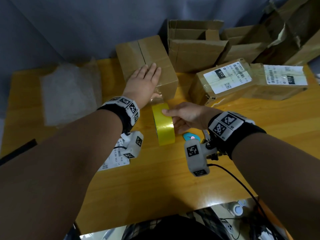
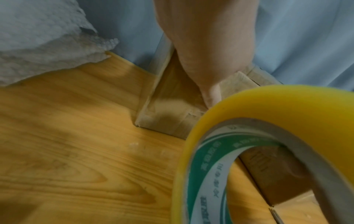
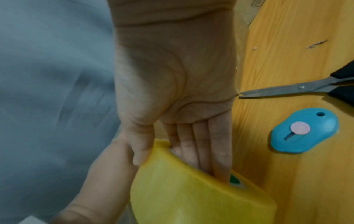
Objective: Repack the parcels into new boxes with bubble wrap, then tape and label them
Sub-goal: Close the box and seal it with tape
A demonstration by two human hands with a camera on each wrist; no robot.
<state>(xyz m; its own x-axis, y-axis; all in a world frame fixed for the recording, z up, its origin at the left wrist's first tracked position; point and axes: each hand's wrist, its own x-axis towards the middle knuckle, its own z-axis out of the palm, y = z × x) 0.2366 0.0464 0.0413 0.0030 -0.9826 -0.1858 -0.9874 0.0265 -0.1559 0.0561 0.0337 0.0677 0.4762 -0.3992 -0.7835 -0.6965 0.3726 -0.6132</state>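
Observation:
A plain brown closed box (image 1: 166, 75) stands on the wooden table (image 1: 155, 179) at the middle back. My left hand (image 1: 143, 80) lies flat on its top with straight fingers, the thumb (image 2: 211, 94) down on its near face over clear tape. A strip of clear tape runs from the box's near face to the yellow tape roll (image 1: 163, 123), which stands on edge just in front. My right hand (image 1: 183, 116) grips that roll (image 3: 191, 189), thumb on the outside, fingers in the core. The roll (image 2: 268, 136) fills the left wrist view's lower right.
Bubble wrap (image 1: 69, 94) lies at the left. Two labelled worn parcels (image 1: 223, 78) (image 1: 278, 82) sit at the right, open empty boxes (image 1: 195, 47) behind. A blue box cutter (image 3: 304, 130) and scissors (image 3: 298, 89) lie by my right wrist. Printed labels (image 1: 114, 156) lie under my left forearm.

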